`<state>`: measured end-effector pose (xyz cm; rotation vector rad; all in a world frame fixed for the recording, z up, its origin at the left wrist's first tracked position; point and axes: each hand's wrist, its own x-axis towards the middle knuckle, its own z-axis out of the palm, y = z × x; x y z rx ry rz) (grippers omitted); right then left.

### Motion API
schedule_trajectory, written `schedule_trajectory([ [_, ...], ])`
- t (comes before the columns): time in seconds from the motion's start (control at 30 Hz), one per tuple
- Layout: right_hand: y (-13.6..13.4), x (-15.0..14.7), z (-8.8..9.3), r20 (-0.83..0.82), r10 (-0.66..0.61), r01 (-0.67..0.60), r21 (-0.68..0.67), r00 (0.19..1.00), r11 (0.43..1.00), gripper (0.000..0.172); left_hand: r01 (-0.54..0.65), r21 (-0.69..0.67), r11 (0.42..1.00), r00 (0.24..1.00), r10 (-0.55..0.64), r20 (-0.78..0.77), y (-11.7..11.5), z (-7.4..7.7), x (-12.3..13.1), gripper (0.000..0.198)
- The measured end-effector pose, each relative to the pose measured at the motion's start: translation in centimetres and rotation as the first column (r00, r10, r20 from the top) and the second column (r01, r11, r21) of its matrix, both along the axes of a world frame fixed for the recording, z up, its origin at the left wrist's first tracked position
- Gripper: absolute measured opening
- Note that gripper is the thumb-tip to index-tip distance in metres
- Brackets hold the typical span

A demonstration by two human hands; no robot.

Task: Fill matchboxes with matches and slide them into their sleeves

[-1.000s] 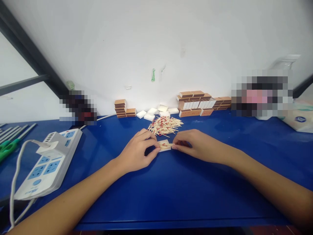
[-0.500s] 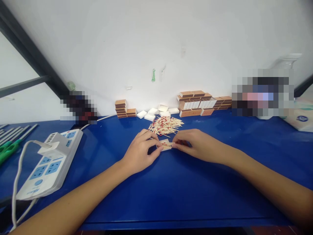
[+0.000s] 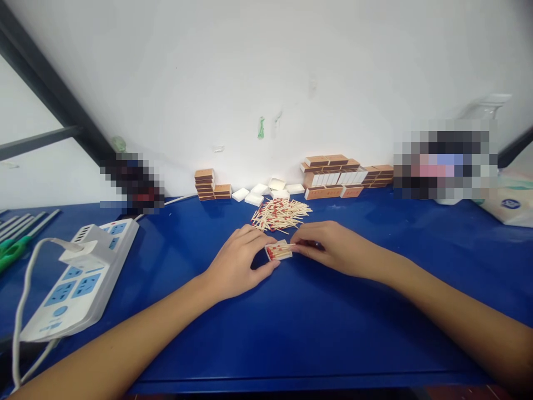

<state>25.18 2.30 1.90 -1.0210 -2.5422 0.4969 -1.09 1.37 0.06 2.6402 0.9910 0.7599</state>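
Observation:
A small white matchbox tray (image 3: 280, 251) filled with red-tipped matches lies on the blue table (image 3: 291, 328) between my hands. My left hand (image 3: 237, 265) curls around the tray's left end, thumb and fingers closed on it. My right hand (image 3: 328, 247) pinches a few matches at the tray's right end, their sticks reaching over it. Just behind the tray lies a loose pile of matches (image 3: 281, 214).
Along the wall stand brown matchbox sleeves (image 3: 210, 186), white empty trays (image 3: 260, 193) and a larger stack of boxes (image 3: 343, 176). A white and blue power strip (image 3: 79, 275) with its cable lies at the left. Green-handled scissors (image 3: 14, 250) lie far left, a tissue pack (image 3: 510, 203) far right.
The tray has turned in my left hand, so the red match heads now show at its left end. My right hand stays at the tray's right end.

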Motion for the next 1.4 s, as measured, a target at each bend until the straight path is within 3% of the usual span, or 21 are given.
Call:
schedule_trajectory([
  [0.43, -0.19, 0.0, 0.09, -0.004, -0.017, 0.017, 0.019, 1.0, 1.0, 0.025, 0.045, 0.016, 0.999, 0.998, -0.045, 0.035, 0.06, -0.25, 0.0, 0.032],
  [0.67, -0.58, -0.34, 0.63, -0.019, -0.105, 0.103, -0.065, 0.994, 0.993, 0.017, 0.044, 0.004, 0.999, 0.999, -0.044, 0.026, 0.01, -0.15, 0.01, 0.032],
  [1.17, -0.24, -0.26, 0.46, -0.046, -0.105, 0.095, -0.184, 0.993, 0.978, 0.022, 0.055, 0.003, 0.999, 0.998, -0.055, 0.033, -0.17, -0.02, 0.01, 0.033],
  [1.4, -0.34, -0.24, 0.31, -0.023, -0.087, 0.082, -0.158, 0.996, 0.984, 0.023, 0.062, 0.001, 0.998, 0.997, -0.062, 0.042, -0.13, -0.07, 0.04, 0.034],
])
